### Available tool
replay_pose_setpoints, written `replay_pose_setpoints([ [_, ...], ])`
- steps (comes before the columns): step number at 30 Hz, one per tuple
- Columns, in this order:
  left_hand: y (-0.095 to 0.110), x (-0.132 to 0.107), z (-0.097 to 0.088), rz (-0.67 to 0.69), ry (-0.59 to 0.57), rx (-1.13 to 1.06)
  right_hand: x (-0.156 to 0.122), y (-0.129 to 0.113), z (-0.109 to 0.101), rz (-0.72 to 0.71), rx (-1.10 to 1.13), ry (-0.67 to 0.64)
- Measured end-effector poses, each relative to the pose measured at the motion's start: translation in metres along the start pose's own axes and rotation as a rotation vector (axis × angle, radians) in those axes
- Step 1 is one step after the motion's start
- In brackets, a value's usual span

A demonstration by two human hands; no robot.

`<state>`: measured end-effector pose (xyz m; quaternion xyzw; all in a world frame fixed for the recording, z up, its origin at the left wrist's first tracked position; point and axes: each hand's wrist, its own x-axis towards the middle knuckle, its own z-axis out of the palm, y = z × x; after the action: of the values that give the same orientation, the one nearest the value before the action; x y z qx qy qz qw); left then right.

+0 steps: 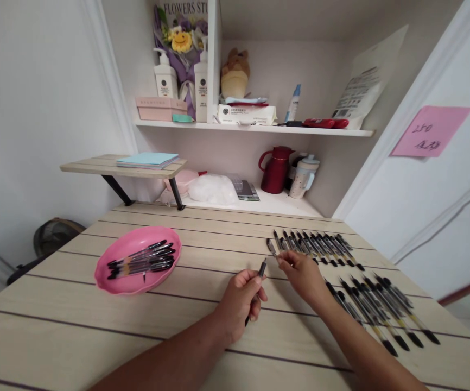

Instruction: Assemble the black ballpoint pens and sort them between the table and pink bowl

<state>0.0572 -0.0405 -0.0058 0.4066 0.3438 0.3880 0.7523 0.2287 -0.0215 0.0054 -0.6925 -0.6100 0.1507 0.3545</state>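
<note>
My left hand (241, 301) is closed around a black gel pen (262, 267), its bare tip pointing up and away from me. Just to the right, my right hand (300, 271) pinches a small pen cap (271, 247) with a dark clip, held a little apart from the pen's tip. Beyond the right hand, a row of pens (320, 247) lies side by side on the table. A second group of pens (381, 309) is spread beside my right forearm, several with exposed tips pointing away. On the left, a pink bowl (137, 239) holds several more pens (143, 260).
The slatted wooden table (202, 250) carries a small raised shelf (96, 163) with blue paper (147, 159). Behind stand a red jug (274, 171) and a pale tumbler (302, 178). Bottles and boxes line the upper shelf (259, 129). A pink note (432, 130) hangs at right.
</note>
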Motion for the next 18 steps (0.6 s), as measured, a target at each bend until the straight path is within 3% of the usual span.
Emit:
replay_pose_setpoints([
  [3,0.0,0.0,0.001,0.031,0.026,-0.131,-0.023,-0.012,0.0,0.132,0.342,-0.196],
  [6,0.003,0.001,0.003,0.078,0.048,-0.304,-0.048,-0.025,0.009,0.108,0.388,-0.316],
  [11,0.007,0.003,0.001,0.146,0.114,-0.445,-0.069,-0.037,0.033,0.047,0.388,-0.263],
  [18,0.005,0.007,-0.005,0.201,0.076,-0.465,-0.072,-0.051,0.046,0.04,0.475,-0.243],
])
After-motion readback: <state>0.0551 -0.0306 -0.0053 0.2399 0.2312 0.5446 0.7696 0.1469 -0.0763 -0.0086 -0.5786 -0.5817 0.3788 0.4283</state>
